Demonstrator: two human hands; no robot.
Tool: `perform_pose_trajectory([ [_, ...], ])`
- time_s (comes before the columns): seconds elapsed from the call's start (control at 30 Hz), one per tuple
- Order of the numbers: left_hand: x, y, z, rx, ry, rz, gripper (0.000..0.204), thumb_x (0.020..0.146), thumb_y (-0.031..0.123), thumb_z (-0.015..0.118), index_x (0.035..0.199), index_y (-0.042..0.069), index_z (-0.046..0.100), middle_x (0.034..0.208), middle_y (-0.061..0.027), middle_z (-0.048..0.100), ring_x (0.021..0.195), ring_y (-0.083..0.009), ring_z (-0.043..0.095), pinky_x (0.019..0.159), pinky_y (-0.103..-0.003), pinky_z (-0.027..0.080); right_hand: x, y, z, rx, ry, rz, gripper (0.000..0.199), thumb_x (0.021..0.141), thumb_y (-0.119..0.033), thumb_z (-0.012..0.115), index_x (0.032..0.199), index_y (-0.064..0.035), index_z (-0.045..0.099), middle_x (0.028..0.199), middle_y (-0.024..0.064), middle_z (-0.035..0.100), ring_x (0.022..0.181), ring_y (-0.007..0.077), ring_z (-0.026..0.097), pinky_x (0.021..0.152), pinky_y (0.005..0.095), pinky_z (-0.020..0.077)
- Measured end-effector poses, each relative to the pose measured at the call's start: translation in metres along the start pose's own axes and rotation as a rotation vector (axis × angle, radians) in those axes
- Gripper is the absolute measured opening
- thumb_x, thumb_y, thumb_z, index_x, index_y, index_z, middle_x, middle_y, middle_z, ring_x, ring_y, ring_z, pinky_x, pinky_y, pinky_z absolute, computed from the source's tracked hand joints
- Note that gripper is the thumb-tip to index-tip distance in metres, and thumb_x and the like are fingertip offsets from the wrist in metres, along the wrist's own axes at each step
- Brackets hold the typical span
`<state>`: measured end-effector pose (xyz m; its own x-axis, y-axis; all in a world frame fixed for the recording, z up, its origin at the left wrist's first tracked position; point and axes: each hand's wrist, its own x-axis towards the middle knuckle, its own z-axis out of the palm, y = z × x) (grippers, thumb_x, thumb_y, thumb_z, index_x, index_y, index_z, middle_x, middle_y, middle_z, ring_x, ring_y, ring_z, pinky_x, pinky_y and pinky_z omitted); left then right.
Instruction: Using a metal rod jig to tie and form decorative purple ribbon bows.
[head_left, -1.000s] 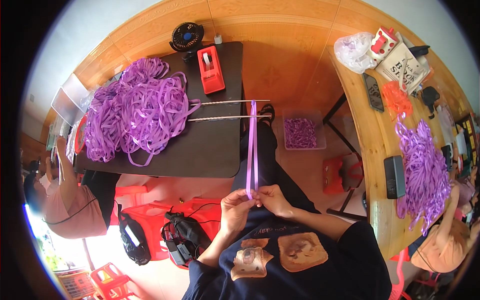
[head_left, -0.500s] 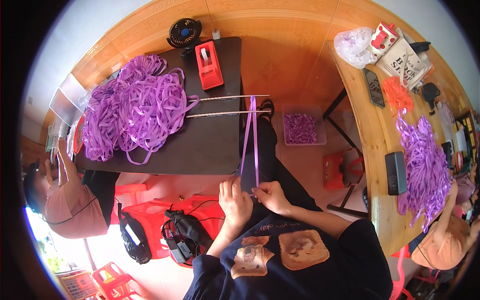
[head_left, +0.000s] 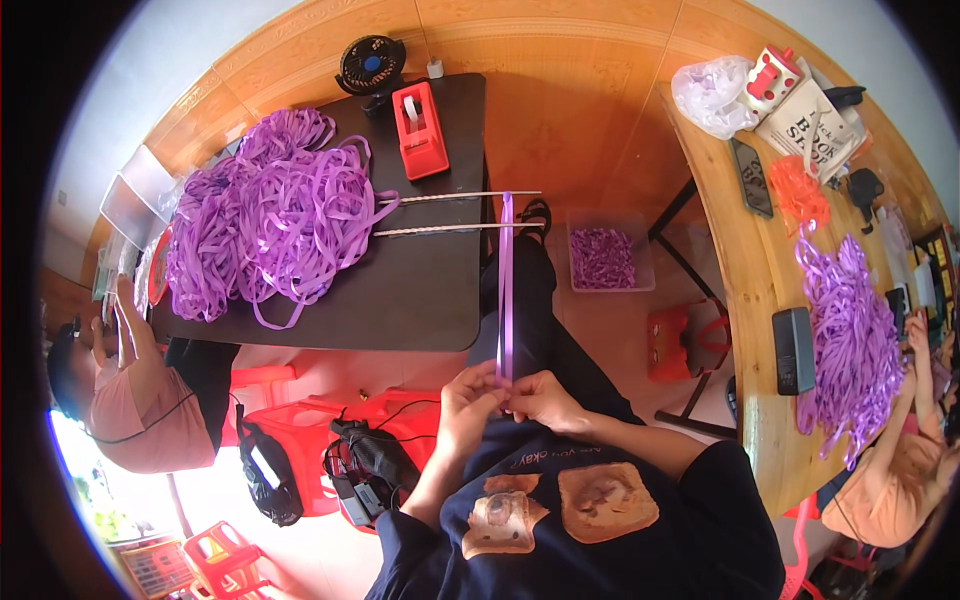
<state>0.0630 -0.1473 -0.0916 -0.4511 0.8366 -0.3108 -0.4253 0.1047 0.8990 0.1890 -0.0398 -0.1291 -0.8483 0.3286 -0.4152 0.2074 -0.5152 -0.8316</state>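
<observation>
A narrow purple ribbon (head_left: 507, 290) is looped at its far end around the farther of two thin rods (head_left: 513, 193) that stick out past the table's right edge. It runs taut toward me, passing by the nearer rod (head_left: 515, 226), and its two strands lie close together. In front of my shirt, my left hand (head_left: 468, 402) pinches the ribbon's near end between thumb and fingers. Touching it there, my right hand (head_left: 545, 402) is closed on the ribbon as well. The very ends are hidden by my fingers.
The dark table (head_left: 420, 290) bears a big purple ribbon heap (head_left: 300, 230), a red tape dispenser (head_left: 420, 130) and a black fan (head_left: 371, 66). A clear bin (head_left: 650, 280) with short ribbon pieces is on the floor. People sit left and right; a wooden table (head_left: 755, 400) stands right.
My left hand has moved right and up to meet my right hand. The two ribbon strands, spread apart before, now run side by side.
</observation>
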Motion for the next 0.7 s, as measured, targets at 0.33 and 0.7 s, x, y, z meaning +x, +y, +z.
perform_pose_trajectory([
  [0.33, 0.013, 0.02, -0.002, 0.006, -0.08, -0.108, 0.013, 0.08, 0.001, 0.068, 0.092, -0.003, 0.068, 0.071, -0.0041, 0.065, 0.055, -0.0071, 0.055, 0.047, -0.019, 0.039, -0.004, -0.011, 0.0, 0.079, -0.05, 0.105, 0.011, 0.081, -0.008, 0.067, 0.073, -0.0005, 0.067, 0.058, 0.0045, 0.061, 0.048, 0.0057, 0.049, 0.044, 0.0198, 0.0332],
  [0.7, 0.073, -0.001, 0.042, -0.164, 0.123, 0.067, 0.007, 0.08, 0.007, 0.072, 0.084, 0.005, 0.067, 0.063, 0.0042, 0.058, 0.051, -0.0021, 0.044, 0.046, -0.018, 0.03, -0.01, -0.031, -0.028, -0.296, -0.121, 0.068, 0.017, 0.078, -0.019, 0.075, 0.072, -0.0044, 0.069, 0.06, 0.0007, 0.061, 0.054, 0.0061, 0.051, 0.051, 0.0209, 0.0369],
])
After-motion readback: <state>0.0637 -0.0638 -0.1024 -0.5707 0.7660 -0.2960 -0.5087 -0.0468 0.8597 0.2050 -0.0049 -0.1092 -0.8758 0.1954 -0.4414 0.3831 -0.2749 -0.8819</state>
